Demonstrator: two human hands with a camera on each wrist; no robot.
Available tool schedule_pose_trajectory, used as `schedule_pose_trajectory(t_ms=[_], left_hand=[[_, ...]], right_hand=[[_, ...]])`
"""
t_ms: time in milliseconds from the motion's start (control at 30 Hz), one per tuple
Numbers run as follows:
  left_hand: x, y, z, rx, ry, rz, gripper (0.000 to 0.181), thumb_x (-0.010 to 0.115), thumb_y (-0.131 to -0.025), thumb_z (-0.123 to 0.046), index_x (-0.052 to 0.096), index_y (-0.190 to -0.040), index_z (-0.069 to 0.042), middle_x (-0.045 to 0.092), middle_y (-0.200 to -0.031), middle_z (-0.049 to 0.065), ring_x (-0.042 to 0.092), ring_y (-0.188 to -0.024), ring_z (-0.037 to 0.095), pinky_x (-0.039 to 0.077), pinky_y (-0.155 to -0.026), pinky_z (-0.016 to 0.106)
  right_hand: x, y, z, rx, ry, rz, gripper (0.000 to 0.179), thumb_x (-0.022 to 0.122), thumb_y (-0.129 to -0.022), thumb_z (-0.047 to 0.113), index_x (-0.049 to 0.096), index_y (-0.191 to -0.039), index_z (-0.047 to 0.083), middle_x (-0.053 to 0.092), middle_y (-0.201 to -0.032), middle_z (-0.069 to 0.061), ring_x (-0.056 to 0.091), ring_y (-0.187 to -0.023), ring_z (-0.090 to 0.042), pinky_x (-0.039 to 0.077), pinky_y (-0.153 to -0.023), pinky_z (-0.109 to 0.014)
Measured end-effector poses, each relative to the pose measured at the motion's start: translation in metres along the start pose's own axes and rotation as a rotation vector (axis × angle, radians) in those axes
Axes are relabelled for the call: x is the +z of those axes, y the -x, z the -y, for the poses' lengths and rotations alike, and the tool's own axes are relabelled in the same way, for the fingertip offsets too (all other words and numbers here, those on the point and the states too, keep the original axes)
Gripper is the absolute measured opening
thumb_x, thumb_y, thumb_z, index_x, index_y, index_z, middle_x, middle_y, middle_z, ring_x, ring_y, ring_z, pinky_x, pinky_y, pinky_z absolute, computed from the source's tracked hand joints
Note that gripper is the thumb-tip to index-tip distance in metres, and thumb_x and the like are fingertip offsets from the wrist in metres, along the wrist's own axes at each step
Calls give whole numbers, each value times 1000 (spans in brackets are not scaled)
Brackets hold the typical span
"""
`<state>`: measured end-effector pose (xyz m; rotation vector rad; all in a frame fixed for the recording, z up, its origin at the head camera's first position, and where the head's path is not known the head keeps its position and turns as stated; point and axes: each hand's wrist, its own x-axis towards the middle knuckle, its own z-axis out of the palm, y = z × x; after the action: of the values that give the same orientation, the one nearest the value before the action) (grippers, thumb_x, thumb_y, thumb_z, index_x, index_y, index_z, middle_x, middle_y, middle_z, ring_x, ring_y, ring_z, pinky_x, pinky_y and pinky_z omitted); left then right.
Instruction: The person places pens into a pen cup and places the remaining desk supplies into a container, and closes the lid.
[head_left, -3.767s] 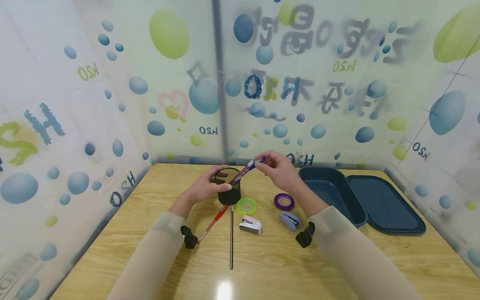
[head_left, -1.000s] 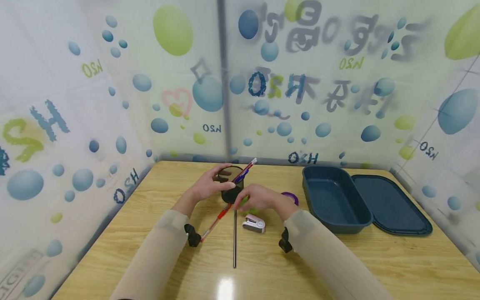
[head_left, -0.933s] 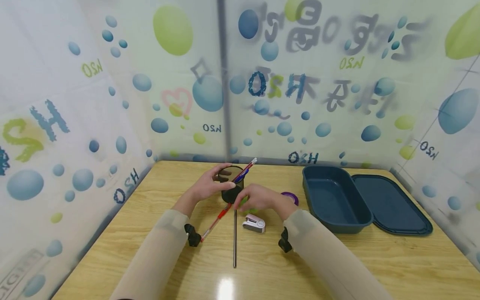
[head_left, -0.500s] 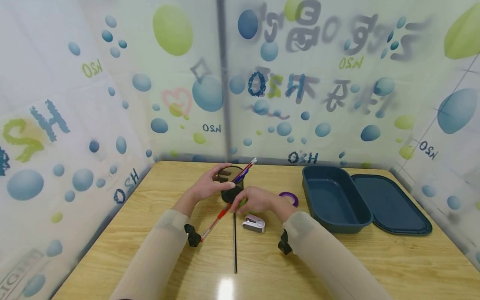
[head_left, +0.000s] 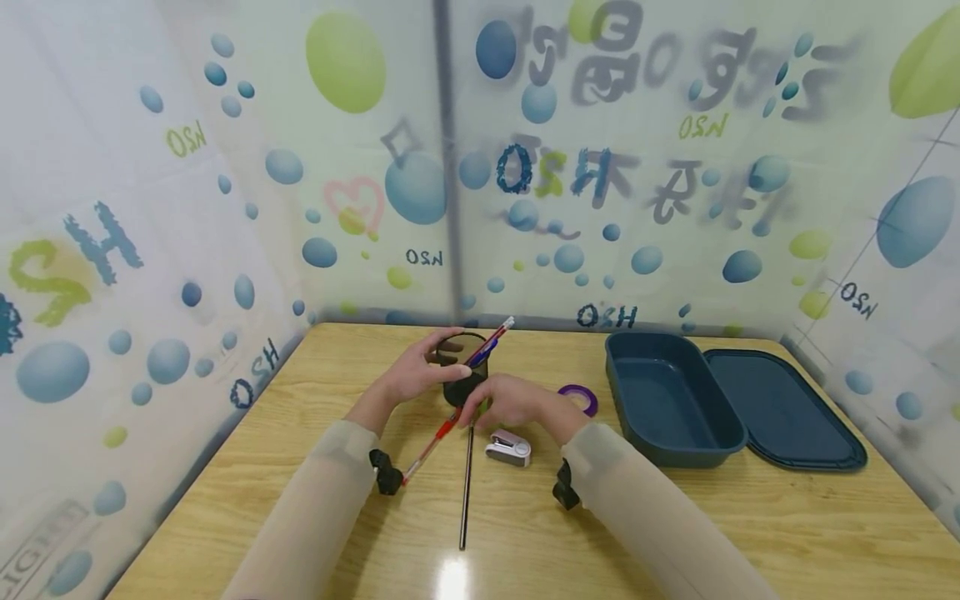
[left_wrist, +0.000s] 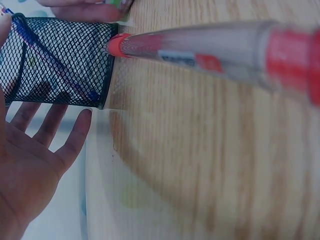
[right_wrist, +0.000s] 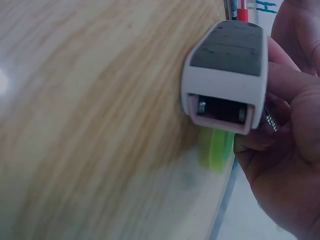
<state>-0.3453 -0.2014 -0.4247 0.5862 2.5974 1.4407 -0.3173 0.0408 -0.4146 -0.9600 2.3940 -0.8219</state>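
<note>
My left hand (head_left: 416, 371) holds the black mesh pen cup (head_left: 463, 393), thumb at its near side and fingers around the far side. A red pencil (head_left: 504, 327) with a white end and a blue pen (head_left: 487, 350) lean out of the cup to the right. Just in front of the cup, my right hand (head_left: 512, 402) pinches the upper end of a dark, thin pencil (head_left: 467, 492); its fingertips cover that end. A red pen (head_left: 431, 446) lies left of the pencil, one end by the cup's base. In the right wrist view, a pink-and-grey stapler (right_wrist: 227, 75) partly blocks the fingers.
Green tape (right_wrist: 217, 150) lies mostly hidden behind my right hand. Purple tape (head_left: 577, 400) is beyond my right forearm. To the right stand a deep dark-blue bin (head_left: 675, 457) and its flat lid (head_left: 787, 408). Patterned cloth walls (head_left: 390, 283) enclose the wooden table (head_left: 285, 375).
My right hand, earlier at the blue pen above the cup, has come down to the dark pencil. The pencil's near end has shifted toward me and left. The left hand keeps its hold.
</note>
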Motion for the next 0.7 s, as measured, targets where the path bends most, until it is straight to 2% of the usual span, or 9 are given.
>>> schedule_pose_trajectory(t_ms=[200, 367, 533, 700], left_hand=[[0, 1, -2, 4, 10, -5, 81, 81, -99, -43, 42, -169, -31, 55, -162, 12, 55, -146, 43, 49, -115, 64], [1, 1, -2, 1, 11, -2, 81, 81, -100, -42, 41, -170, -29, 55, -163, 14, 54, -147, 44, 47, -117, 66], [1, 1, 0, -1, 12, -5, 80, 80, -100, -43, 41, -169, -31, 55, -164, 14, 52, -148, 45, 45, -119, 67], [1, 1, 0, -2, 8, -6, 79, 80, -100, -43, 42, -169, -33, 54, -164, 13, 53, -147, 45, 46, -117, 67]], right_hand=[[3, -1, -2, -9, 29, 2, 21, 82, -98, 9, 88, -107, 26, 79, -129, 5, 67, -120, -17, 50, -117, -50], [2, 0, -3, 24, 29, -9, 24, 82, -97, 7, 89, -105, 28, 76, -133, 1, 63, -127, -21, 43, -123, -55], [2, -1, -3, 10, 36, 0, 21, 83, -97, 7, 89, -105, 26, 76, -129, 2, 64, -130, -22, 41, -125, -56], [1, -1, -3, -23, 61, 6, 17, 84, -97, 9, 89, -104, 23, 77, -122, 4, 66, -125, -20, 46, -122, -51]])
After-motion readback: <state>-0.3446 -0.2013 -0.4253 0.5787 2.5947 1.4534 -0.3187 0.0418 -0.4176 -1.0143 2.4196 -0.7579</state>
